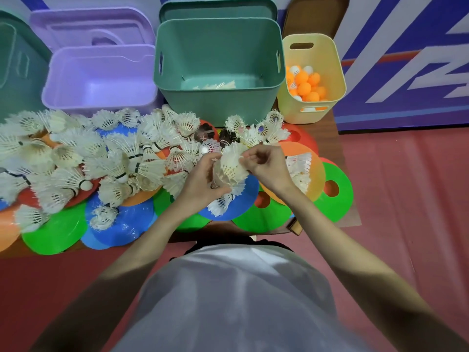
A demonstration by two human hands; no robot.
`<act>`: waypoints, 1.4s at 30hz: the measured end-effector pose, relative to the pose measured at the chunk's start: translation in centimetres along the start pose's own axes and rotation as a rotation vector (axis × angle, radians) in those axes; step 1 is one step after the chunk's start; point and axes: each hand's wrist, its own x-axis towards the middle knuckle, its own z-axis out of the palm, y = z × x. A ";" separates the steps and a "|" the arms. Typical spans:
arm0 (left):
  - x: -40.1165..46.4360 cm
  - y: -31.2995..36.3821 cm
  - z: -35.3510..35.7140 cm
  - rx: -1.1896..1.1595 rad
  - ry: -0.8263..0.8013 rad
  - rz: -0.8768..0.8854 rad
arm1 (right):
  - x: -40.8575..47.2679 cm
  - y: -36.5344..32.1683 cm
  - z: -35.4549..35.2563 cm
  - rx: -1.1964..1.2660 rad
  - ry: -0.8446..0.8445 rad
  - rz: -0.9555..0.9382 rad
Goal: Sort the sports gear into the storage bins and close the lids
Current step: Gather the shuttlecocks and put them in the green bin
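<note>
Shuttlecock stack (pixel 229 168) held over the cluttered worktop (pixel 342 222).
Gripped from below by left hand (pixel 203 182); pinched at feathered top by right hand (pixel 266 166), before green bin (pixel 218 69).

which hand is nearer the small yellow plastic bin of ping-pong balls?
Right. The right hand pinches a white feathered shuttlecock below and left of the yellow bin. The left hand holds the same shuttlecock from farther left.
</note>
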 end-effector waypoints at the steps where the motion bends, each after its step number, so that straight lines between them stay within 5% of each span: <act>1: 0.0 0.0 -0.3 0.005 -0.012 0.002 | -0.1 -0.1 0.5 0.001 -0.016 0.002; 8: -0.6 -1.6 -4.0 -0.063 0.165 -0.108 | 0.1 -0.9 2.5 0.015 0.041 0.012; 16: -2.6 -4.0 -7.1 -0.064 0.270 -0.149 | -2.6 1.9 5.5 -0.887 -0.357 -0.009; 20: -3.4 -4.8 -7.9 -0.067 0.266 -0.159 | -2.6 2.1 6.6 -0.979 -0.350 -0.029; 27: -3.9 -6.4 -9.2 -0.017 0.291 -0.132 | -2.2 -0.5 5.6 -0.727 -0.058 -0.152; 32: -4.4 -5.8 -9.4 0.140 0.244 -0.052 | -2.1 -3.0 5.7 -0.146 0.168 -0.107; 36: -4.0 -5.3 -9.4 0.239 0.184 0.011 | -2.0 -4.5 6.2 0.052 0.121 -0.057; 42: -3.4 -3.5 -9.1 0.217 0.114 0.102 | -1.2 -3.6 8.5 -0.080 -0.059 -0.036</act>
